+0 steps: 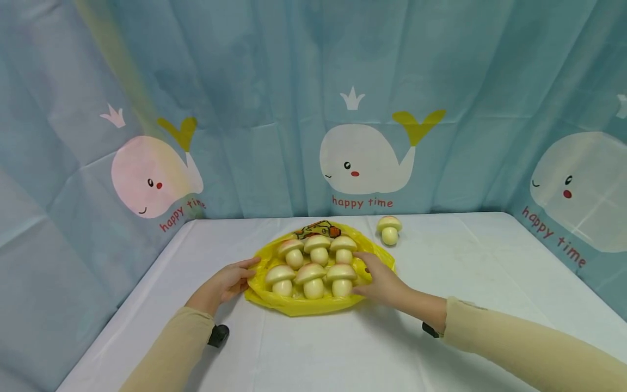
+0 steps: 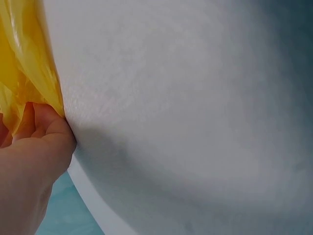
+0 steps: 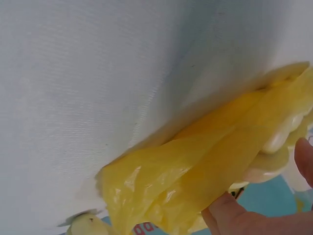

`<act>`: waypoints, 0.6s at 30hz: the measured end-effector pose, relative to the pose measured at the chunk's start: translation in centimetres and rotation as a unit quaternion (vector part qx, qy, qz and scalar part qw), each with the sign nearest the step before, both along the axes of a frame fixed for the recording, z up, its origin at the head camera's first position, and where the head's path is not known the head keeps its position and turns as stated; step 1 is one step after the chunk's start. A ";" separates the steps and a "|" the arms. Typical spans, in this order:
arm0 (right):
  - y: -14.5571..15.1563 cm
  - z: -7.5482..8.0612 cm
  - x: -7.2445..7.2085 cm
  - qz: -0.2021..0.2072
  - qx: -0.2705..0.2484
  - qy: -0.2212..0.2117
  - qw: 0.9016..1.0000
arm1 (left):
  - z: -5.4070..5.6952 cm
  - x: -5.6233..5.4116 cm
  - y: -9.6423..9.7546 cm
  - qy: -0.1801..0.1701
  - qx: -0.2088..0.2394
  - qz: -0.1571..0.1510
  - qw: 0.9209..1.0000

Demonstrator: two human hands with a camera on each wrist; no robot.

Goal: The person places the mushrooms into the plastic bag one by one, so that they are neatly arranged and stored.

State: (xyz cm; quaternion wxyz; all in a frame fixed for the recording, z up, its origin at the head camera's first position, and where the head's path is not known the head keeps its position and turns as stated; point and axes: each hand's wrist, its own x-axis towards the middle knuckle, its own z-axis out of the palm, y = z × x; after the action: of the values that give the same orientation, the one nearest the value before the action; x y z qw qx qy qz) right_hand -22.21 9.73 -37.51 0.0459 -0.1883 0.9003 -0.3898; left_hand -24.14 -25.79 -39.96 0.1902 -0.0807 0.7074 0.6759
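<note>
Several toy mushrooms [image 1: 313, 273] with cream stems and pale, pink-tinged caps lie in two rows on a yellow plastic bag [image 1: 303, 308]. The bag is spread wide on the table, and a printed orange and green patch shows at its back. My left hand [image 1: 229, 280] pinches the bag's left edge; the left wrist view shows the film [image 2: 32, 58] gathered at the fingers. At the right side, my right hand [image 1: 387, 280] has thumb and fingers spread beside the nearest mushrooms. In the right wrist view its fingers [image 3: 222, 210] touch the bag's rim.
One more mushroom [image 1: 389, 231] stands on the white table [image 1: 470, 272], behind and right of the bag. A blue curtain [image 1: 274, 109] with printed whales rises behind the table and along its sides. Black wrist devices [image 1: 218, 335] sit under the sleeves.
</note>
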 end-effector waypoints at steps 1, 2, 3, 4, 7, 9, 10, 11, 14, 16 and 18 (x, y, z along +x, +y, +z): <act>0.2 0.0 -0.1 0.001 -0.003 0.002 1.000 | 0.0 0.0 0.0 0.001 0.000 -0.002 1.000; 0.3 0.1 -0.1 -0.003 -0.009 -0.002 1.000 | 0.0 0.1 0.0 0.001 0.000 -0.002 1.000; 0.5 0.1 -0.2 -0.004 -0.017 -0.005 1.000 | 0.0 0.1 0.0 0.001 0.000 -0.002 1.000; 0.6 0.2 -0.2 -0.007 -0.028 -0.008 1.000 | 0.0 0.1 -0.1 0.001 -0.001 -0.002 1.000; 1.2 0.5 -0.5 -0.019 -0.053 -0.012 0.998 | 0.0 0.1 -0.1 -0.002 -0.004 0.002 1.000; 1.7 0.7 -0.8 -0.026 -0.076 -0.011 0.997 | -0.1 0.1 -0.1 -0.004 -0.006 0.004 1.000; 2.1 0.8 -0.9 -0.030 -0.085 -0.009 0.996 | -0.1 0.0 -0.1 -0.005 -0.006 0.006 1.000; 2.4 0.9 -1.0 -0.034 -0.092 -0.006 0.995 | -0.1 0.0 -0.1 -0.006 -0.006 0.007 1.000; 3.4 1.2 -1.5 -0.046 -0.109 0.009 0.993 | -0.1 0.0 -0.1 -0.006 -0.007 0.008 1.000; 4.0 1.1 -1.9 -0.060 -0.107 0.024 0.992 | -0.1 -0.1 -0.1 -0.006 -0.008 0.010 1.000; 4.6 0.9 -2.6 -0.081 -0.105 0.026 0.991 | -0.1 -0.1 -0.1 -0.007 -0.009 0.012 1.000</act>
State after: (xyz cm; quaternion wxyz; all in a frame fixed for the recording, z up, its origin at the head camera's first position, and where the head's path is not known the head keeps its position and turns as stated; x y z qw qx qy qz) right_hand -24.81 14.37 -36.62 -0.0290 -0.1285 0.8676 -0.4795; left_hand -24.21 -25.84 -40.08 0.1861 -0.0953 0.7113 0.6711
